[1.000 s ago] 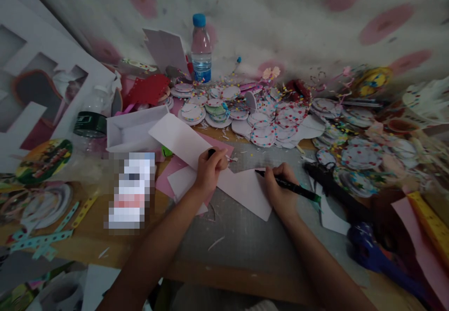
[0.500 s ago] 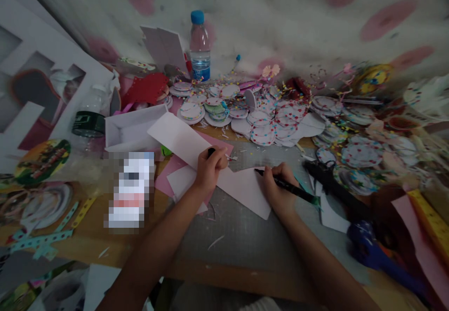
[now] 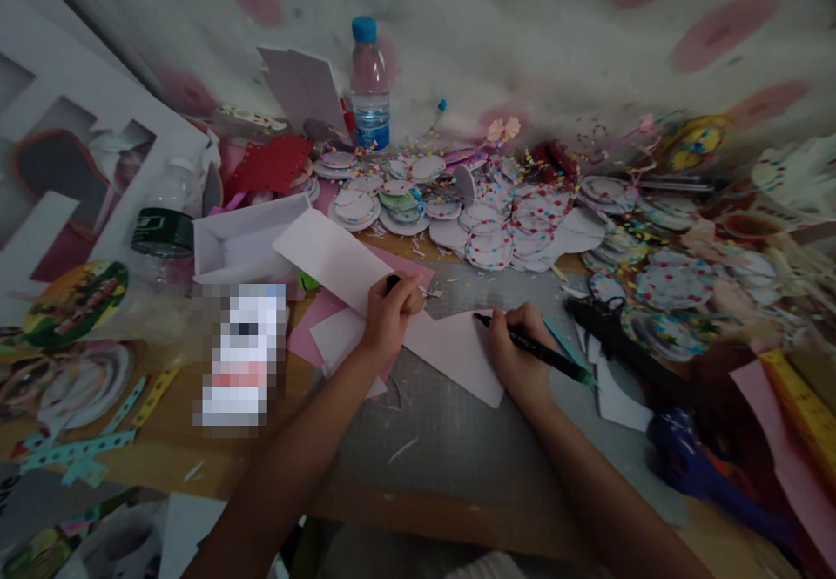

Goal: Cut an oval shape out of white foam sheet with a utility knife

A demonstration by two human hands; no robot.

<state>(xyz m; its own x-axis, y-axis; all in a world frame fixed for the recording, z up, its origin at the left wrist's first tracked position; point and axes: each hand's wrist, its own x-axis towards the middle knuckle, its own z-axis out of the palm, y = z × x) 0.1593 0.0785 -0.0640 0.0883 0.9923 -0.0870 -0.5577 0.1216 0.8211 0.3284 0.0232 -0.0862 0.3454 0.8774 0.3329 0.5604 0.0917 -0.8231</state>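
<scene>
White card (image 3: pixel 454 348) flat on grey mat (image 3: pixel 457 466), table, between both hands. From card: right hand (image 3: pixel 523 361) at 3 o'clock, grip pinching black marker (image 3: pixel 549 355), tip toward 1 o'clock. Left hand (image 3: pixel 388 319) at 10, grip curled around small black piece (image 3: pixel 392 282). Bottle (image 3: pixel 370 96) upright, 11 o'clock.
</scene>
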